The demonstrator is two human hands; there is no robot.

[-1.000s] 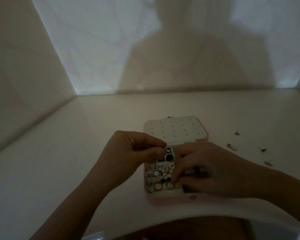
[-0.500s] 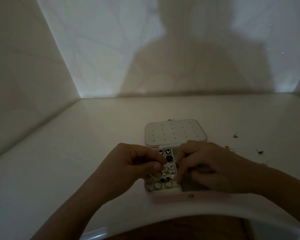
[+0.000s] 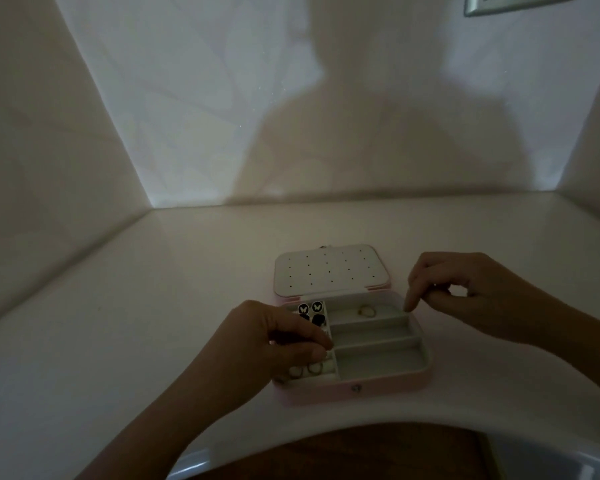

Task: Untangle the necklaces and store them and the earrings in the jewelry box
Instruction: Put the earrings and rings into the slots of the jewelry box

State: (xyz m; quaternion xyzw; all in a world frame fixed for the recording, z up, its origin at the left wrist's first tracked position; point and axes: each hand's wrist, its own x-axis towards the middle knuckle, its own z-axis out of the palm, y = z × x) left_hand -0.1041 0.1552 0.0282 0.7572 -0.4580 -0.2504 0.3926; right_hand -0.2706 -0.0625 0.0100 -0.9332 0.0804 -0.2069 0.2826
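The pink jewelry box (image 3: 361,389) lies open on the white table, its dotted white lid (image 3: 329,270) folded back. Black butterfly earrings (image 3: 309,308) sit in the left column, pale rings (image 3: 305,370) at its near end. A gold ring-like piece (image 3: 366,310) lies in the far right compartment. My left hand (image 3: 274,344) hovers over the left column, thumb and forefinger pinched together on something small and hidden. My right hand (image 3: 465,292) is raised beside the box's far right corner, fingers curled, forefinger pointing down. The dim light hides whether it holds anything.
The white table (image 3: 153,306) meets walls at the back and on both sides. Its curved near edge (image 3: 361,420) runs just in front of the box, with a brown surface (image 3: 361,455) below. The two nearer right compartments (image 3: 378,362) hold nothing I can see.
My right hand has lifted out of the box and moved right and back, uncovering the right compartments. My left hand stays pinched over the left column. The camera has moved closer.
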